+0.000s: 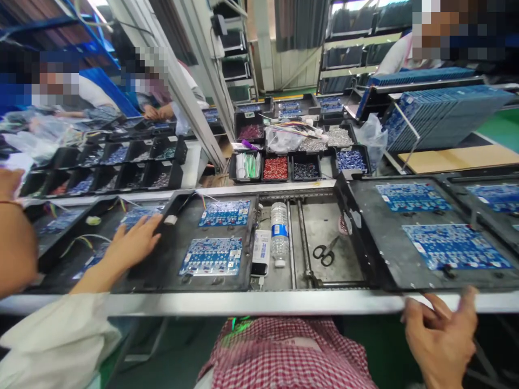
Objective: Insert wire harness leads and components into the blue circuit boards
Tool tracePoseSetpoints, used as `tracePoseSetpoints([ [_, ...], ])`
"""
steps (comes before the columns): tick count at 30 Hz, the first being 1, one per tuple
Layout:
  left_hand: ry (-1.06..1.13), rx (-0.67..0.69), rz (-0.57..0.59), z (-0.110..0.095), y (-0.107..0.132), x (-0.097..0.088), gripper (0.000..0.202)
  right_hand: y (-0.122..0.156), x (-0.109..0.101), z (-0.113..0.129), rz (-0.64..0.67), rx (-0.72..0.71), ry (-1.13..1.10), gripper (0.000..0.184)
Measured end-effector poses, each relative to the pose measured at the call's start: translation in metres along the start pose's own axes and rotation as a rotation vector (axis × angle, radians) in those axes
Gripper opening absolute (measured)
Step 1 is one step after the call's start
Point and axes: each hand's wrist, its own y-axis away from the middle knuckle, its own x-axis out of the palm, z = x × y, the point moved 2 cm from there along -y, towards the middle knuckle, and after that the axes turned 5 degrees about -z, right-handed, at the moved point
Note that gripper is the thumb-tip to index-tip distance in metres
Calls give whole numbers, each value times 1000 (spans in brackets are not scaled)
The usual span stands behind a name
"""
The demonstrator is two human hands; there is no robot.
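Observation:
My left hand (132, 248) lies with stretched, spread fingers over the side wall between two black trays. The nearer black tray (170, 270) carries an upper blue circuit board (224, 213) and a lower blue circuit board (211, 256). At the front edge of the right-hand black tray (377, 232), my right hand (441, 335) has its thumb and fingers apart, some bent near the metal rail; whether they press on the tray I cannot tell. That tray also holds two blue circuit boards (456, 247). Thin wires (87, 237) lie in the trays at left.
Between the trays lie a water bottle (279, 235), a phone (259, 268), a white box (261, 243) and black scissors (325, 253). Behind stand bins of red parts (275, 168) and blue parts (351, 160). A co-worker's arm (16, 243) reaches in at far left.

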Motion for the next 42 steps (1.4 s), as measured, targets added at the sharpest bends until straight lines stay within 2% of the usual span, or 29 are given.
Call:
tracePoseSetpoints([
  [2, -2, 54, -79, -22, -14, -23, 44, -1, 1, 3, -58, -30, 3, 82],
  [4, 106, 235, -205, -62, -38, -54, 45, 6, 7, 9, -25, -114, -44, 68],
  [6, 311, 534, -267, -119, -69, -87, 41, 20, 15, 19, 40, -187, -102, 55],
  [7, 364, 648, -259, -151, -88, -102, 39, 29, 19, 25, 68, -222, -127, 51],
  [9, 432, 739, -275, -215, -131, -129, 34, 44, 23, 39, 128, -303, -171, 50],
  [11, 474, 805, -262, -280, -176, -150, 32, 52, 22, 56, 252, -384, -213, 55],
  [14, 434, 897, -167, -372, -224, -169, 27, 47, 13, 81, 556, -483, -275, 64],
  [16, 423, 967, -133, -424, -237, -172, 28, 36, 10, 94, 829, -518, -304, 67],
  [18, 424, 995, -123, -462, -238, -166, 29, 24, 13, 103, 1137, -553, -333, 76],
  [20, 435, 975, -131, -486, -234, -155, 29, 12, 21, 109, 1399, -600, -362, 90],
  [22, 460, 938, -145, -498, -231, -142, 32, 3, 32, 114, 1573, -645, -411, 102],
  [26, 522, 888, -140, -505, -235, -130, 38, -4, 48, 124, 1744, -756, -482, 111],
  [30, 591, 824, -116, -507, -255, -139, 27, 0, 56, 136, 1819, -911, -411, 117],
  [33, 656, 751, -112, -502, -272, -153, 19, 7, 67, 147, 1842, -896, -451, 104],
  [35, 784, 665, -119, -488, -281, -165, 20, 14, 75, 154, 1848, -893, -515, 91],
  [38, 1349, 443, -34, -444, -277, -182, 26, 21, 77, 157, 1814, -937, -549, 91],
  [40, 1736, 348, 138, -404, -256, -187, 22, 17, 66, 153, 1745, -959, -476, 101],
  [42, 1841, 365, 379, -365, -218, -182, 11, 2, 44, 149, 1677, -983, -374, 104],
])
